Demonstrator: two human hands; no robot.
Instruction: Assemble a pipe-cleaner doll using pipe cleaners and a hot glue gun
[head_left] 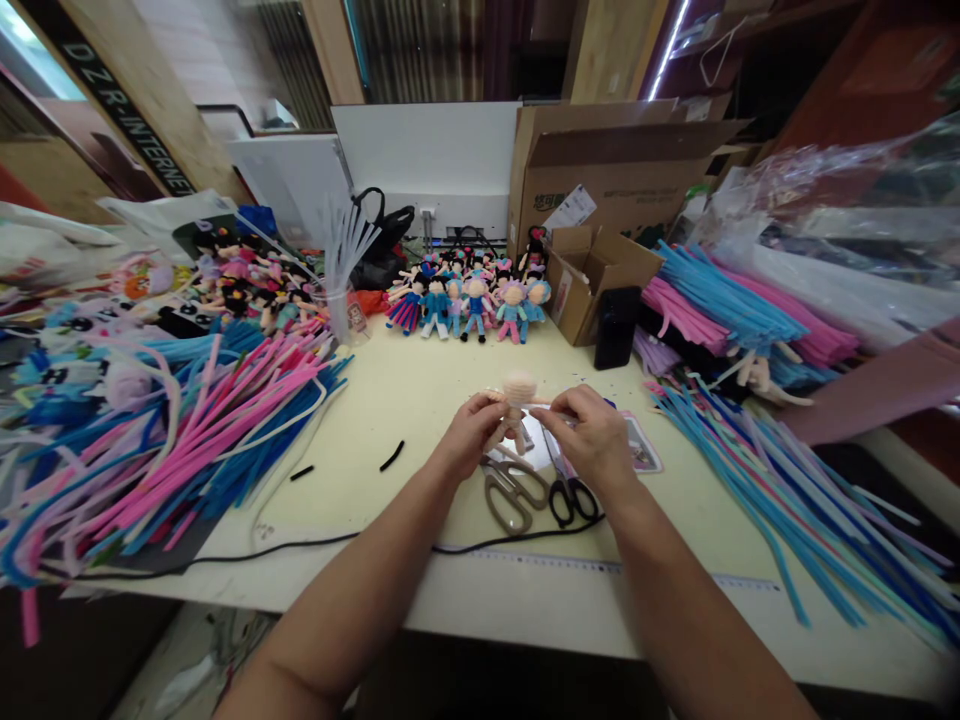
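Note:
Over the middle of the pale yellow table (390, 400) both my hands hold a small peach pipe-cleaner doll (517, 393) with a round head. My left hand (472, 432) is closed on its left side and body. My right hand (589, 432) pinches its right arm. Just below the hands lie grey scissors (510, 495) and black-handled scissors (571, 495).
Heaps of pink, blue and white pipe cleaners lie on the left (172, 440) and on the right (787, 490). A row of finished dolls (469, 295) stands at the back, beside open cardboard boxes (592, 280). A black cable (315, 545) and a ruler (600, 565) run along the near edge.

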